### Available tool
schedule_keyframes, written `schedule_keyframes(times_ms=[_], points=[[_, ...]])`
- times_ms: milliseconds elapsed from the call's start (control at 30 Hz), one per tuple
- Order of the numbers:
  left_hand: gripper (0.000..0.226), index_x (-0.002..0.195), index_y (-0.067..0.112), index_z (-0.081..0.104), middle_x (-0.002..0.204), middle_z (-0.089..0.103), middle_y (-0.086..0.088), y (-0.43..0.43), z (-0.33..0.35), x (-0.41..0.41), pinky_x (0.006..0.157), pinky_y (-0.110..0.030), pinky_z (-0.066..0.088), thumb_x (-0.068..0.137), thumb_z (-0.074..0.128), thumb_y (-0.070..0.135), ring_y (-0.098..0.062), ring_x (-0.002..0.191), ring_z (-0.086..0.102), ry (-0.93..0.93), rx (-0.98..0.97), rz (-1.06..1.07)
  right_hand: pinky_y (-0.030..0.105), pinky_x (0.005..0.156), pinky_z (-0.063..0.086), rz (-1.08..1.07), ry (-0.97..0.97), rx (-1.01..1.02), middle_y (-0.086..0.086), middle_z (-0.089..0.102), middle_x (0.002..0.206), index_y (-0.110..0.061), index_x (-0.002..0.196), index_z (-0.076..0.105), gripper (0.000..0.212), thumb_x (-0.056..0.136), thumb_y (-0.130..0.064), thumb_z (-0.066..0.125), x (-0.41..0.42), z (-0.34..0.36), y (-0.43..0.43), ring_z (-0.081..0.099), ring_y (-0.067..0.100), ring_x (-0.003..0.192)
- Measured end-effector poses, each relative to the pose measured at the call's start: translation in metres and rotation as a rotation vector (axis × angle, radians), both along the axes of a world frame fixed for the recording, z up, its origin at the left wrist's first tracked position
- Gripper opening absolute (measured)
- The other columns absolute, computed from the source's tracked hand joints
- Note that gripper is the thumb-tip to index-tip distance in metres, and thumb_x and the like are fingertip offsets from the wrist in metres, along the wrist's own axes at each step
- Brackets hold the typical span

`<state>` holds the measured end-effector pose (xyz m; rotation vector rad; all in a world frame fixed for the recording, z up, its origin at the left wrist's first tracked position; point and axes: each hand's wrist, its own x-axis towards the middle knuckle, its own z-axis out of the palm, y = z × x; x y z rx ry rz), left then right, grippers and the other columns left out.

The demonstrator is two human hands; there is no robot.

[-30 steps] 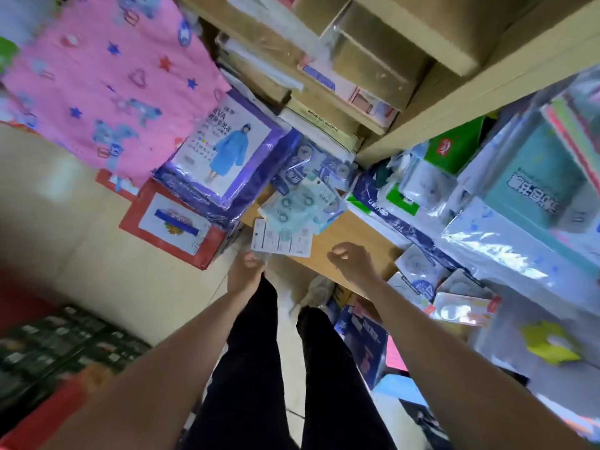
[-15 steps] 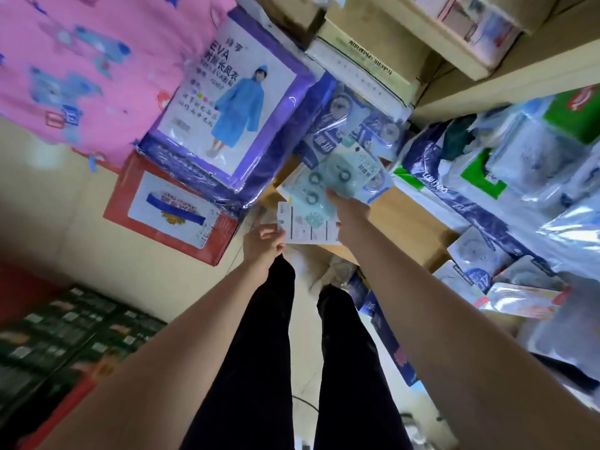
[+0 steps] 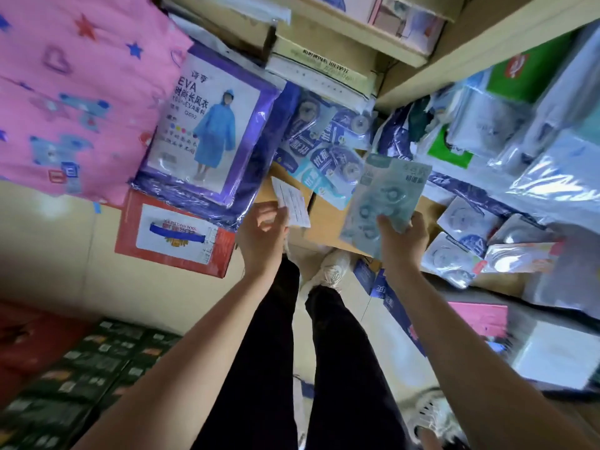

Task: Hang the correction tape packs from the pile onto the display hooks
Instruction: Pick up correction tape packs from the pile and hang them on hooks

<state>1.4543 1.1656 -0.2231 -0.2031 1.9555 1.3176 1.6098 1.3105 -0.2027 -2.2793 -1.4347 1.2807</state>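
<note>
Wooden shelf (image 3: 328,222) crowded with packaged stock. Right hand (image 3: 402,237) clamps its fingers on the teal correction tape pack (image 3: 388,193) at its lower edge, just beside the blue pack pile (image 3: 324,151). Left hand (image 3: 263,232) pinches a white card (image 3: 292,206).

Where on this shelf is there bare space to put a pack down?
One bare patch of brown shelf, between the purple raincoat pack and the white correction tape packs, below the blue packs. The right side is crowded with plastic-wrapped goods.
</note>
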Motion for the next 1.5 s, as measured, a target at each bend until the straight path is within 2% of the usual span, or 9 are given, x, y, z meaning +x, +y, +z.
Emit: schedule_keyframes(times_ms=[133,400,533,733,867,967,1167,1333,1500], points=[[0.028,0.117,0.024,0.065,0.112,0.072,0.006,0.038,-0.004,0.016,0.092,-0.027,0.055,0.089,0.068,0.028,-0.013,0.105,0.069,-0.078,0.167,-0.345,0.024,0.050,0.046,-0.046,0.000,-0.041,0.012,0.068,0.085,-0.008,0.096,0.057,0.026,0.080,-0.020,0.074,0.026,-0.003,-0.009,0.056,0.019,0.062],[0.056,0.133,0.002,0.055,0.134,0.058,-0.019,0.043,-0.088,-0.003,0.105,-0.041,0.039,0.083,0.062,0.026,-0.038,0.123,0.053,0.603,-0.331,-0.635,0.010,0.043,0.038,0.072,0.015,-0.050,0.013,0.066,0.085,-0.005,0.094,0.056,0.027,0.081,-0.018,0.076,0.041,-0.025,-0.002,0.053,0.018,0.063],[0.081,0.155,0.006,0.029,0.159,0.033,-0.018,0.057,-0.105,-0.015,0.114,-0.046,0.034,0.089,0.069,0.030,-0.038,0.141,0.037,0.652,-0.460,-0.862,0.009,0.044,0.038,0.154,-0.006,-0.063,0.010,0.068,0.088,-0.006,0.100,0.059,0.028,0.083,-0.021,0.075,0.044,-0.034,0.002,0.057,0.018,0.067],[0.063,0.133,0.010,0.048,0.151,0.042,-0.013,0.060,-0.113,-0.005,0.105,-0.047,0.041,0.082,0.076,0.035,-0.038,0.134,0.042,0.733,-0.580,-0.963,0.023,0.052,0.044,0.188,-0.001,-0.094,0.008,0.070,0.090,-0.014,0.096,0.057,0.025,0.082,-0.021,0.076,0.052,-0.036,0.003,0.060,0.020,0.072],[0.072,0.123,0.012,0.050,0.129,0.054,-0.011,0.057,-0.110,-0.005,0.091,-0.049,0.048,0.069,0.085,0.045,-0.035,0.119,0.051,0.694,-0.637,-0.928,0.025,0.053,0.046,0.200,0.006,-0.106,0.009,0.068,0.088,-0.012,0.096,0.057,0.025,0.082,-0.018,0.077,0.062,-0.037,0.000,0.060,0.022,0.071],[0.082,0.123,0.008,0.045,0.124,0.052,-0.014,0.051,-0.096,-0.005,0.079,-0.044,0.047,0.063,0.090,0.041,-0.036,0.106,0.058,0.653,-0.530,-0.847,0.015,0.046,0.044,0.194,0.027,-0.136,0.005,0.064,0.085,-0.012,0.099,0.056,0.026,0.084,-0.018,0.076,0.074,-0.031,-0.006,0.058,0.017,0.067],[0.061,0.131,0.006,0.044,0.123,0.057,-0.007,0.028,-0.043,0.000,0.082,-0.036,0.048,0.080,0.074,0.019,-0.031,0.105,0.059,0.514,-0.258,-0.860,0.041,0.068,0.057,0.116,0.021,-0.196,0.005,0.068,0.092,-0.015,0.102,0.059,0.031,0.081,-0.028,0.078,0.111,0.016,-0.025,0.066,0.027,0.083],[0.063,0.135,0.009,0.048,0.108,0.062,0.002,0.023,0.028,0.021,0.074,-0.029,0.041,0.080,0.077,0.019,-0.018,0.093,0.060,0.443,-0.165,-1.007,0.031,0.060,0.046,-0.016,0.063,-0.105,0.004,0.066,0.086,-0.013,0.097,0.059,0.022,0.084,-0.020,0.075,0.148,0.084,-0.046,0.060,0.024,0.076],[0.057,0.129,0.017,0.055,0.111,0.070,-0.003,0.031,0.100,0.052,0.073,-0.027,0.037,0.077,0.079,0.015,-0.021,0.093,0.063,0.435,-0.121,-1.217,0.053,0.064,0.054,-0.180,0.052,0.046,0.013,0.068,0.081,-0.013,0.095,0.062,0.018,0.086,-0.027,0.068,0.198,0.140,-0.073,0.058,0.028,0.068]])
